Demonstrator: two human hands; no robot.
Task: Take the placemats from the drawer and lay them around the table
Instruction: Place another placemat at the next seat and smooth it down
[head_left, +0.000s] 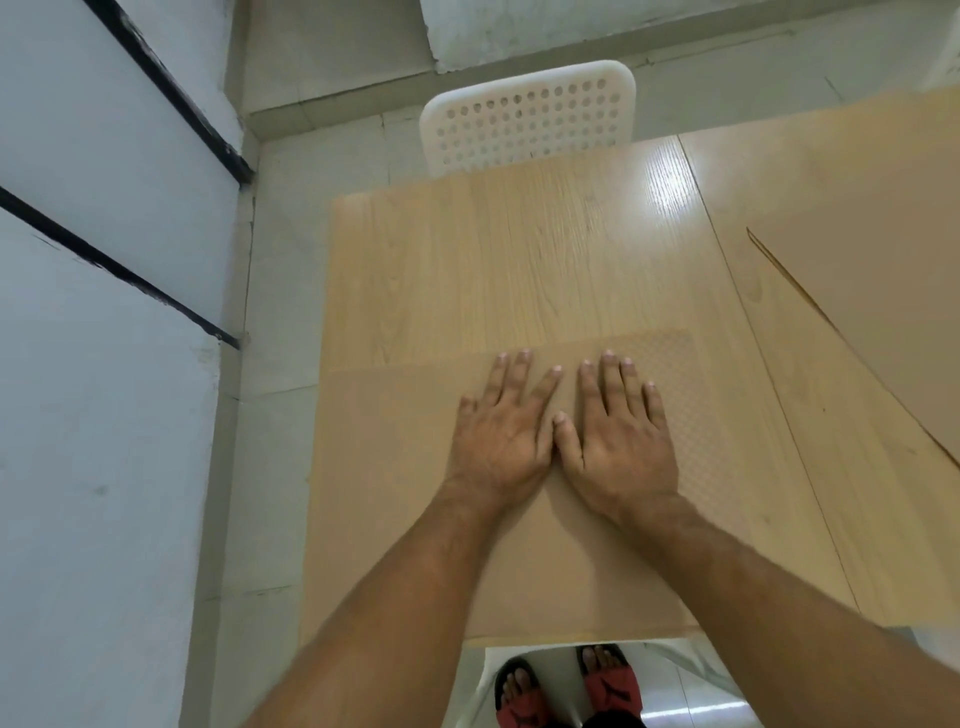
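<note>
Lays left hand (498, 431) and right hand (618, 436) palm-down on near placemat (384, 493), side by side, thumbs touching at the middle. Holds fingers straight, slightly spread, fully released; grips nothing, just presses flat against the mat surface. Finds that tan placemat lying flat at near edge of table (519, 260), long side along the edge. Shows second placemat (872, 291) on the table to the right, well apart, cut by frame. Faces white perforated chair (530, 119) at far side. Stands in red sandals (519, 699) below near edge.
</note>
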